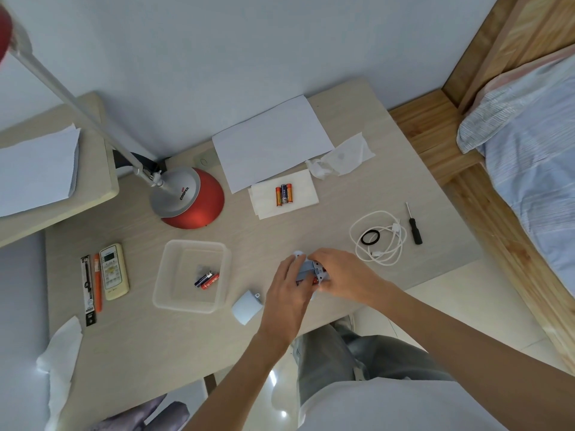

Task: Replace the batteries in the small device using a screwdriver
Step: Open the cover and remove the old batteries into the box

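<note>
Left hand and right hand together, gripping the device — screwdriver well apart.

Both forearms bare, extended forward, converging. Left grip palm down, fingers curled round the small device; right grip knuckles up, fingertips pinching its other side. Grips almost touching.

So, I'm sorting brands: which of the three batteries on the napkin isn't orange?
The middle battery on the napkin: its casing is dark blue, while the left battery and right battery are orange.
</note>
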### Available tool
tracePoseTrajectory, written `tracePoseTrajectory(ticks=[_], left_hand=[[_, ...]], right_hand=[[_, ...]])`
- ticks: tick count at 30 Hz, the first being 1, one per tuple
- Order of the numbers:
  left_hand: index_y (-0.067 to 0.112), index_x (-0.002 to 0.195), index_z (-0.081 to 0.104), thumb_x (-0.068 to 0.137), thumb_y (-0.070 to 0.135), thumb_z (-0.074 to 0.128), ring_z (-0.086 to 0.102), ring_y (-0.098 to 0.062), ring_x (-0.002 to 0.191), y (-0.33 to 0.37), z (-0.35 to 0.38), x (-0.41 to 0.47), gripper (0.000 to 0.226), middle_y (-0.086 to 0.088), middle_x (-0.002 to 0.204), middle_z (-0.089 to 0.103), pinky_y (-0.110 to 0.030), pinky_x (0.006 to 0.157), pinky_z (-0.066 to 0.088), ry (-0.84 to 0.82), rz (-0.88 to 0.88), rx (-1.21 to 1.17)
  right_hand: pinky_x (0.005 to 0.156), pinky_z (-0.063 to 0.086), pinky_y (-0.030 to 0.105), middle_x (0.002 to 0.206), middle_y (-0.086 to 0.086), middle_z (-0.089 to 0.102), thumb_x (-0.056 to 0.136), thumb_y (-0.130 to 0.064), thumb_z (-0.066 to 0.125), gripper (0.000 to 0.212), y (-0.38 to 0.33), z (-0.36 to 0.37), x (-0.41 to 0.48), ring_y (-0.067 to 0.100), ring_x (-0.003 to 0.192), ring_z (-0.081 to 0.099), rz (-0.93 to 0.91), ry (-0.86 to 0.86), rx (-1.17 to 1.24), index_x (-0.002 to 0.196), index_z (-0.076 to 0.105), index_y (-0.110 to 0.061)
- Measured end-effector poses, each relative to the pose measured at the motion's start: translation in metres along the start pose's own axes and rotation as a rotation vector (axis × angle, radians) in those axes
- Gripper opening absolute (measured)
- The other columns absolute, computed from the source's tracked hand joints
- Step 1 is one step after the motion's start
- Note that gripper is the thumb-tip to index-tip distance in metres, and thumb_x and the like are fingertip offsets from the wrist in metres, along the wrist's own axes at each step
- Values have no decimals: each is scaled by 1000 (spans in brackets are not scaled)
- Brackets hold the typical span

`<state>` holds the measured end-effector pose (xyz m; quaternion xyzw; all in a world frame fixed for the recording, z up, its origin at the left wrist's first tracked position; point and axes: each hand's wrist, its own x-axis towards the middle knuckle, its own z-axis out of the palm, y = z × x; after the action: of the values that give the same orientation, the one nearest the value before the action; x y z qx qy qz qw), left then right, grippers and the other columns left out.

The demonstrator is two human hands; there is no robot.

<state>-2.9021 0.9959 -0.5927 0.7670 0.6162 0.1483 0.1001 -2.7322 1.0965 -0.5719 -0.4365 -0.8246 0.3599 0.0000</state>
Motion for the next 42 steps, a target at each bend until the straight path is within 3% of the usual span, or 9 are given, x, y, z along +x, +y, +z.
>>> tracePoseTrajectory(ticks=[6,9,12,16,21,29,34,38,42], left_hand=[[8,119,80,96,19,81,68,-39,130,4,1,1,26,-18,139,71,-56,108,58,94,-16,-89],[6,113,80,102,21,69,74,-33,121,-1,-21,2,21,-19,136,73,-46,102,63,152,-34,-175],[4,112,79,97,5,80,79,-25,103,-18,-50,0,15,-11,117,80,-42,91,66,250,-191,-270],[5,108,81,96,9,83,78,-19,94,-61,-82,-18,13,-4,106,82,-32,90,61,314,-320,-252],[9,110,81,95,14,82,73,-22,86,-125,-99,-54,15,-4,100,80,-45,79,63,203,-436,-118],[16,96,80,97,17,79,65,-21,78,-209,-86,-53,1,0,88,72,-41,69,56,17,-587,44],[20,76,69,96,19,78,58,-22,67,-231,-67,-41,22,3,72,58,-34,61,45,-91,-662,93],[16,82,77,96,18,80,60,-23,70,-227,-65,-37,14,0,78,60,-33,64,44,-82,-670,56],[11,94,82,95,19,82,68,-27,79,-217,-75,-37,8,-6,90,69,-38,71,56,-52,-691,14]], right_hand=[[86,57,36,111,-3,69,90,-29,74,35,-1,-1,-1,17,96,67,10,-10,10,123,65,-22],[87,57,34,111,-1,69,91,-27,76,37,-1,-2,-1,18,96,67,23,-26,7,125,64,-19],[87,57,36,114,-1,68,89,-24,76,45,0,-5,-1,18,98,66,22,-41,-15,131,61,-19],[89,58,38,117,-1,67,90,-23,75,48,0,-7,-3,19,101,66,20,-62,-12,135,60,-17],[84,56,34,112,-2,66,89,-26,76,44,-1,-9,-3,17,96,64,17,-58,-13,130,61,-18],[86,58,39,114,-2,67,88,-25,77,44,-1,-10,-3,18,99,66,20,-67,-25,129,61,-18],[85,58,39,113,-2,67,88,-24,78,43,-1,-10,-4,18,97,66,13,-61,-39,127,62,-17],[84,58,39,110,-1,67,87,-24,78,41,0,-9,-5,18,94,65,19,-64,-47,124,62,-17],[81,57,37,108,-2,67,87,-25,77,37,0,-9,-4,17,91,64,16,-60,-52,121,63,-19]])
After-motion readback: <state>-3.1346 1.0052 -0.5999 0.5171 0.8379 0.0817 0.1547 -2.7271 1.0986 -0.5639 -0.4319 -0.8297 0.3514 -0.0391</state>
